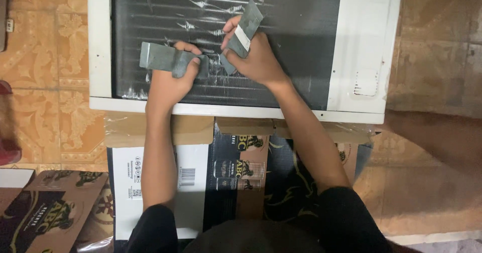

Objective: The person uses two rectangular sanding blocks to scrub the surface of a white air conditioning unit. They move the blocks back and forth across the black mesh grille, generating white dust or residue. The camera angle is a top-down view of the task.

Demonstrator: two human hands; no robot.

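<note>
on tiled floor (45, 82), flattened cartons (150, 182)

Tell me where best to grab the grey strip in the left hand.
Probably the grey strip's free left end: it juts flat past the left hand, which covers the right end. Come from the left, over the white frame.

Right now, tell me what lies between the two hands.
In the head view, only a short bare stretch of dark finned grille, streaked white, lies between the left hand and the right hand.
</note>
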